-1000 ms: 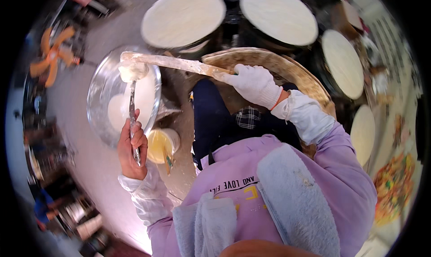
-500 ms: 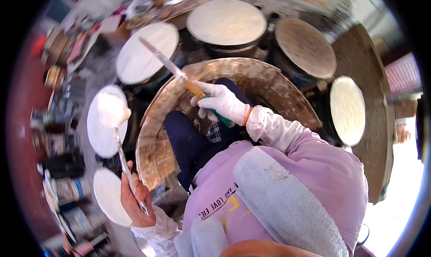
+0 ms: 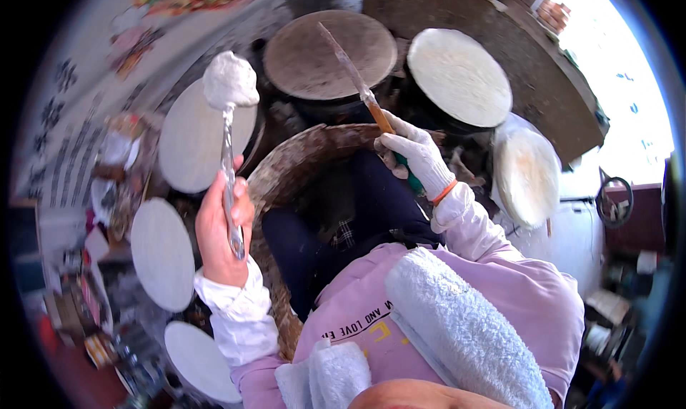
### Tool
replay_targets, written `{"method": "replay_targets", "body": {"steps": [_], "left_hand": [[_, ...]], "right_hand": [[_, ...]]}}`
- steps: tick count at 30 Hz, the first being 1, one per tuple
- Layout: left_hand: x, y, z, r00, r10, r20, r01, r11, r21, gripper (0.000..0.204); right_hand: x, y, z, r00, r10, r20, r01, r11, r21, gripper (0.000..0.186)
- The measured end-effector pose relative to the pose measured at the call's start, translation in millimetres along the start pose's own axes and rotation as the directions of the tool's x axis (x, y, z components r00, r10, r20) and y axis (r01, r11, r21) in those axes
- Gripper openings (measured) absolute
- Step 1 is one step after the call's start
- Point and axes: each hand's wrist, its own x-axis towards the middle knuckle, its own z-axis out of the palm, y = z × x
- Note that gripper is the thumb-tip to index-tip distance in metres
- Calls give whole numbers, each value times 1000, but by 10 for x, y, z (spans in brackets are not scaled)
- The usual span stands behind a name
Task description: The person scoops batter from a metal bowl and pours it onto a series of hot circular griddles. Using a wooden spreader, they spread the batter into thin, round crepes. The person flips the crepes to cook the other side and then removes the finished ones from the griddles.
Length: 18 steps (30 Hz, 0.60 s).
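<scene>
My bare left hand [image 3: 225, 223] grips the metal handle of a ladle [image 3: 228, 152], held upright at left. A lump of thick white batter [image 3: 230, 82] covers its head. My right hand [image 3: 418, 152], in a white knitted glove with an orange band at the wrist, is closed around the wooden handle of a long narrow spatula [image 3: 350, 70]. The blade points up and away over a bare brown round griddle [image 3: 314, 59]. Something green shows beneath the right palm; what it is stays partly hidden. Behind the batter lies a pale-covered griddle [image 3: 196, 141].
More round griddles with white sheets [image 3: 461, 77] [image 3: 163, 255] curve around me. At right a stack of thin flatbreads [image 3: 527, 177] lies on plastic. A worn curved wooden rim [image 3: 300, 155] surrounds my legs. A brown board [image 3: 493, 66] stands at the far right.
My view has turned to the right. The ladle of batter has risen and shifted from the left-side griddle toward the far griddles. The spatula now reaches over the bare brown griddle.
</scene>
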Motion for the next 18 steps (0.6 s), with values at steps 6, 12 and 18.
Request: {"method": "replay_targets", "body": {"steps": [6, 12, 18], "left_hand": [[1722, -366, 626, 967, -106, 233, 59, 979, 197, 34], [2844, -1232, 962, 976, -49, 212, -91, 793, 603, 24], [3577, -1579, 309, 835, 371, 407, -212, -466, 859, 55]], "right_hand": [[73, -270, -188, 979, -116, -170, 113, 993, -24, 60], [678, -269, -156, 981, -22, -193, 40, 995, 88, 61], [1134, 16, -324, 905, -109, -411, 199, 963, 182, 61]]}}
